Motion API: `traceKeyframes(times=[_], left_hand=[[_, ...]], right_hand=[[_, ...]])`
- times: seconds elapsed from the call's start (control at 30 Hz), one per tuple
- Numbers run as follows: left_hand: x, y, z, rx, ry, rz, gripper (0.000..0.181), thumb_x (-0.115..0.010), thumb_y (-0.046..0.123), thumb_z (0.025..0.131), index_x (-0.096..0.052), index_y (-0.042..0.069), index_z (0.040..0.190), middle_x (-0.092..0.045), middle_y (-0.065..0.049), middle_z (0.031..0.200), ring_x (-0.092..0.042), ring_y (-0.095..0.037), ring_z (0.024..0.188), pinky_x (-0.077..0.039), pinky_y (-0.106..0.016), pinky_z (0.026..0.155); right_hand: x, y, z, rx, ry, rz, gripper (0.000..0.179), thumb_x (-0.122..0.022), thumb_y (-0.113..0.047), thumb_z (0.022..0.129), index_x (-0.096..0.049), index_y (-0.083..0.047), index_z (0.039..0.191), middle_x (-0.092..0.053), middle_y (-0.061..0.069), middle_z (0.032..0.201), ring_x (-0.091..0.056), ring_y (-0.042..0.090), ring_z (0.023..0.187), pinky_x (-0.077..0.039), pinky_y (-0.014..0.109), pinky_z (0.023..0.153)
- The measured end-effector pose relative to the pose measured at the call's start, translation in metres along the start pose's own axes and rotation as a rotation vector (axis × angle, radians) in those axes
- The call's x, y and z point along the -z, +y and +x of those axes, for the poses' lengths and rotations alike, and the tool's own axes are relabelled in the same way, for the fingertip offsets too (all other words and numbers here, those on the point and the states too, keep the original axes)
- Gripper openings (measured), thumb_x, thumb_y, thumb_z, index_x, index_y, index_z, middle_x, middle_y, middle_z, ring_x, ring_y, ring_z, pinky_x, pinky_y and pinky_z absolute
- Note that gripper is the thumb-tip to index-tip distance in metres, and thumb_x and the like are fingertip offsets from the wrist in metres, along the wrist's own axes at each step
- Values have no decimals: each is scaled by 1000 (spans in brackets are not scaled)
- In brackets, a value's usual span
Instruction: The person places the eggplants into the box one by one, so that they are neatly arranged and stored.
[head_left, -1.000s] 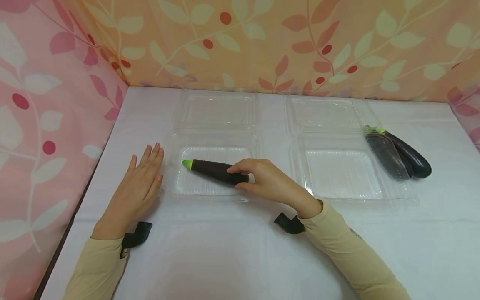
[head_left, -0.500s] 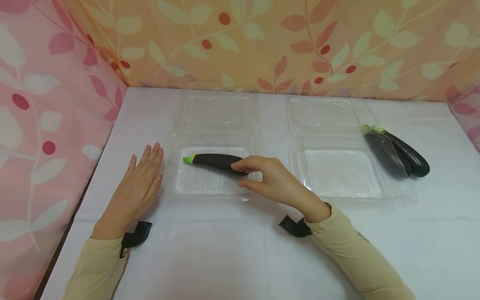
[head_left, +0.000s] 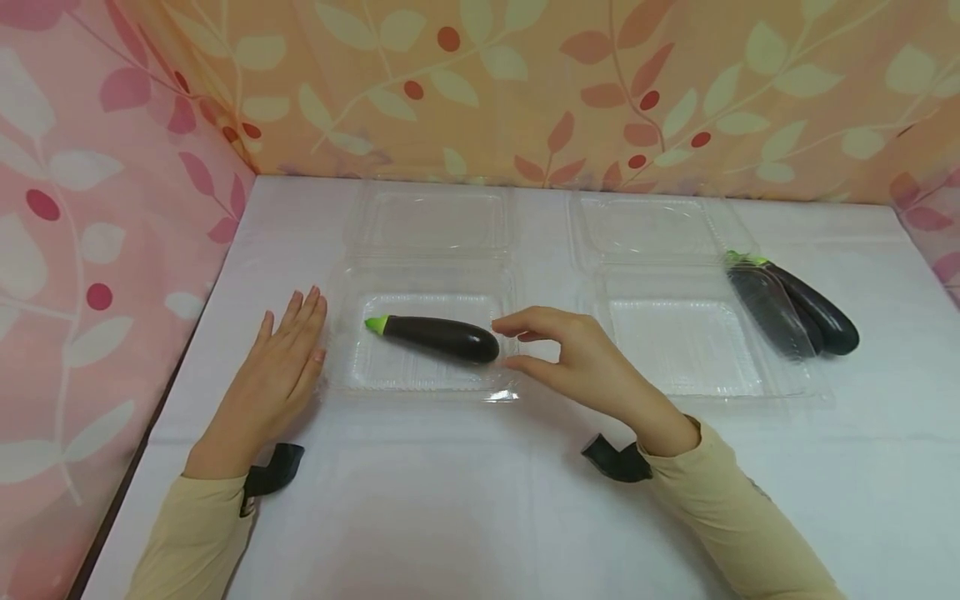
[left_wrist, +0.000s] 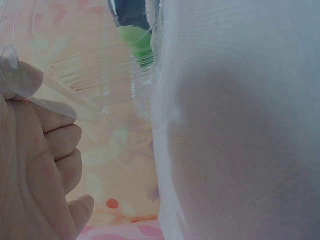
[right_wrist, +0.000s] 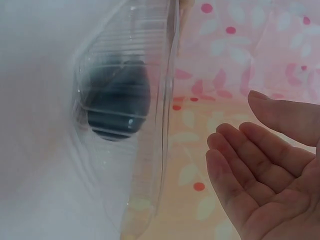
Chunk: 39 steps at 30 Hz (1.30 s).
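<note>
A dark eggplant [head_left: 442,339] with a green stem end lies in the base of the left clear plastic clamshell container [head_left: 382,371], stem to the left. My right hand [head_left: 581,354] hovers at the container's right rim, just off the eggplant's rounded end. Its thumb and fingers are apart with nothing between them, as the right wrist view also shows. My left hand [head_left: 273,375] lies at the container's left side, fingers extended. In the left wrist view, fingertips [left_wrist: 62,117] touch or lie just beside the clear rim; contact is hard to judge.
A second clear clamshell container [head_left: 682,350] stands open to the right. Beside it lie two more eggplants [head_left: 825,312], partly seen through its clear side. Both lids lean back toward the patterned cloth backdrop [head_left: 487,92]. A white cloth [head_left: 435,500] covers the table.
My right hand has let go of the eggplant and drawn back to the right. The eggplant shifted slightly and now rests in the left container. My left hand has stayed put.
</note>
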<state>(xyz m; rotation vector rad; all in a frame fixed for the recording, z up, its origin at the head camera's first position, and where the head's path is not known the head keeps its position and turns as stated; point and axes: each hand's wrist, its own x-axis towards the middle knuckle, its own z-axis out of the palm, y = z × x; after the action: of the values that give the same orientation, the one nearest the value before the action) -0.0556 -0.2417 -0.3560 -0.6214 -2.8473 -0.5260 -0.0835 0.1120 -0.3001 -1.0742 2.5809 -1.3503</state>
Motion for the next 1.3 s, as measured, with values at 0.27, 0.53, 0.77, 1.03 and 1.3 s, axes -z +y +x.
traceKeyframes(times=[0.27, 0.53, 0.77, 1.03, 1.3], left_hand=[[0, 0, 0, 4, 3, 7, 55, -39, 18, 100, -23, -4, 147, -21, -19, 153, -12, -29, 143, -6, -54, 112], [-1, -2, -1, 1, 2, -2, 54, -37, 20, 101, -23, -5, 147, -21, -20, 152, -11, -30, 143, -4, -53, 112], [-1, -1, -1, 0, 8, -1, 54, -38, 20, 101, -23, -4, 147, -21, -20, 153, -11, -28, 143, -6, -54, 112], [-2, -1, -1, -4, 14, 7, 54, -35, 22, 102, -22, -5, 147, -20, -19, 153, -11, -28, 143, -7, -54, 112], [-3, -1, -1, -11, 25, 0, 54, -34, 24, 103, -23, -5, 147, -21, -20, 152, -12, -29, 143, -6, -54, 112]], right_hand=[[15, 6, -11, -44, 47, -43, 36, -75, 0, 77, -67, -3, 112, -68, 5, 110, -64, 19, 99, -50, 32, 86], [30, 13, -24, -67, 105, -56, 37, -75, 3, 76, -67, -3, 112, -67, 4, 111, -64, 15, 97, -50, 26, 86], [46, 19, -38, -93, 167, -93, 38, -75, 4, 76, -67, -3, 112, -68, 5, 110, -62, 2, 96, -47, 16, 86], [61, 24, -52, -107, 247, -106, 43, -74, 11, 73, -66, -3, 113, -69, 9, 107, -60, -6, 94, -45, 12, 85], [72, 31, -61, -101, 270, -126, 42, -72, 13, 74, -65, 0, 113, -68, 6, 107, -61, -4, 95, -46, 14, 85]])
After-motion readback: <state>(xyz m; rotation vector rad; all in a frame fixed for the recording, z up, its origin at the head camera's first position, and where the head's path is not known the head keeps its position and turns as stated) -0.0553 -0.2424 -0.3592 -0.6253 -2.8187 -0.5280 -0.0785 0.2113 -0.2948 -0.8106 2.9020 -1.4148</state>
